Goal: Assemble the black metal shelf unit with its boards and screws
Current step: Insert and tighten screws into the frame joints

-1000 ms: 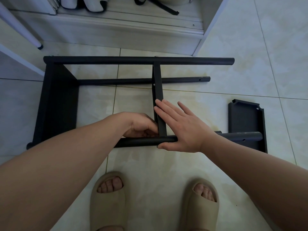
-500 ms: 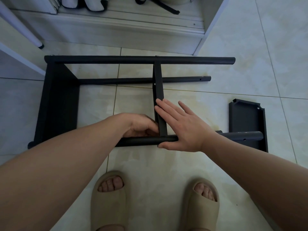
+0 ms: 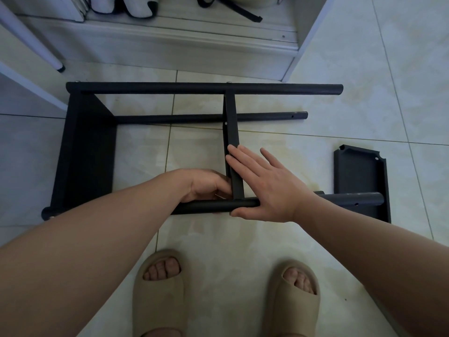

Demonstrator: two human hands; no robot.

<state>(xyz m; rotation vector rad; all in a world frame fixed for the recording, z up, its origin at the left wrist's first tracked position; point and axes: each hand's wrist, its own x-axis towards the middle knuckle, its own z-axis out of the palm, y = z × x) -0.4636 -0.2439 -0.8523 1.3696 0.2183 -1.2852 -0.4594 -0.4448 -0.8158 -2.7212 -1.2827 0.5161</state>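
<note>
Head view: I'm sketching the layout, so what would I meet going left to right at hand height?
End board → left hand → middle board → right hand → loose board.

Flat right hand [image 3: 264,188] on middle board [image 3: 232,132]; left hand [image 3: 206,186] beside.
</note>
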